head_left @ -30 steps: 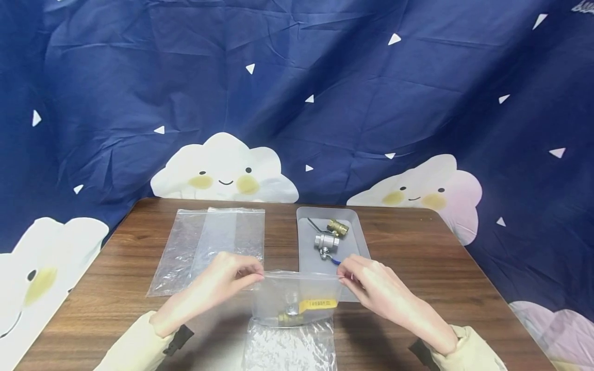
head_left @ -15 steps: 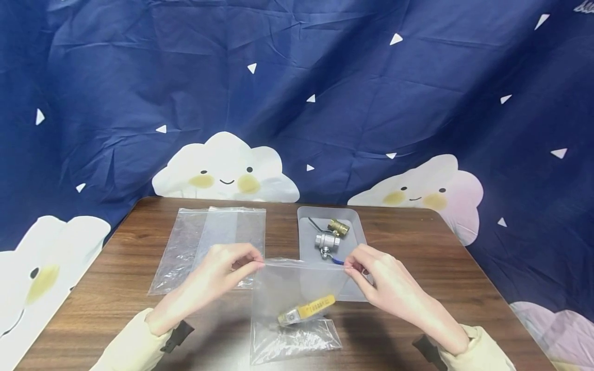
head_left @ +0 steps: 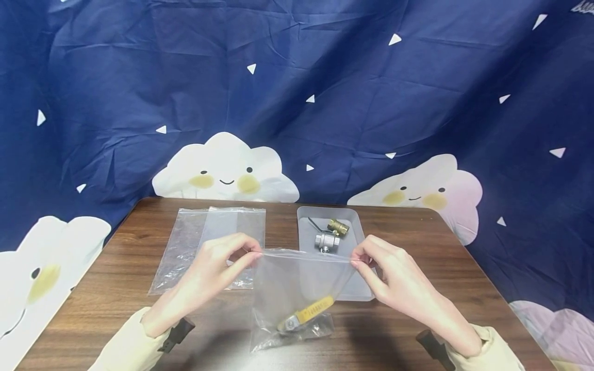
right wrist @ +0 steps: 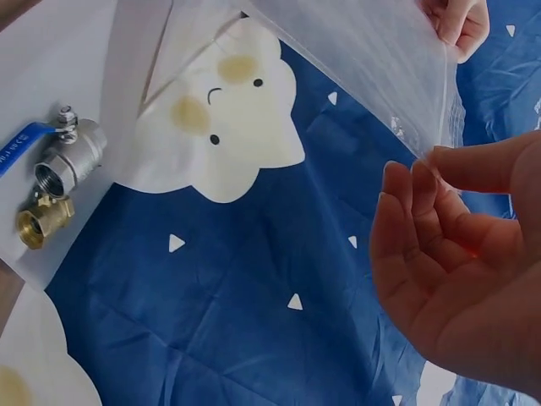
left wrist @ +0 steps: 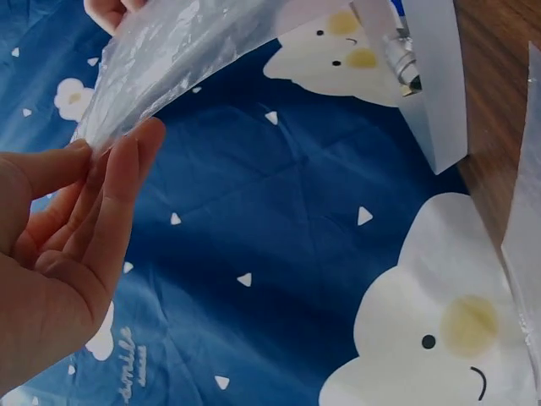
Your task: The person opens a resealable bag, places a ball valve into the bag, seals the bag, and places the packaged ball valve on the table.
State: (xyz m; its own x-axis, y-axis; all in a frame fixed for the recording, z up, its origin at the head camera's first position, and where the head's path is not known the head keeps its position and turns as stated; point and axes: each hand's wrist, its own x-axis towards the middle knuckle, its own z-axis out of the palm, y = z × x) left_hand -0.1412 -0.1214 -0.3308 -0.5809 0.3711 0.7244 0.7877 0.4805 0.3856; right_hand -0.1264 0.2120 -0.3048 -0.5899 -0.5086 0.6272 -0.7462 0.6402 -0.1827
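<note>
A clear zip bag (head_left: 290, 281) hangs between the two hands, its top edge stretched nearly level. My left hand (head_left: 223, 265) pinches the bag's upper left corner between thumb and fingers; in the left wrist view the left hand (left wrist: 76, 211) shows the same pinch. At the upper right corner my right hand (head_left: 394, 270) pinches the edge, as the right wrist view of the right hand (right wrist: 465, 245) confirms. Inside the bag, near its bottom, lies a ball valve with a yellow lever handle (head_left: 315, 309), seen through the plastic. The bag's lower end sits low over the table.
A grey plastic tray (head_left: 362, 242) behind the bag holds a silver ball valve (head_left: 327, 241) with a blue handle (right wrist: 24, 144) and a brass ball valve (head_left: 337, 227). Flat clear bags (head_left: 185, 232) lie at the table's left. A blue cloth (head_left: 325, 62) hangs behind the wooden table (head_left: 417, 247).
Both hands have risen and spread slightly apart, lifting and stretching the bag's top edge. The yellow-handled valve has tilted, and the bag below it has drawn up from the near side.
</note>
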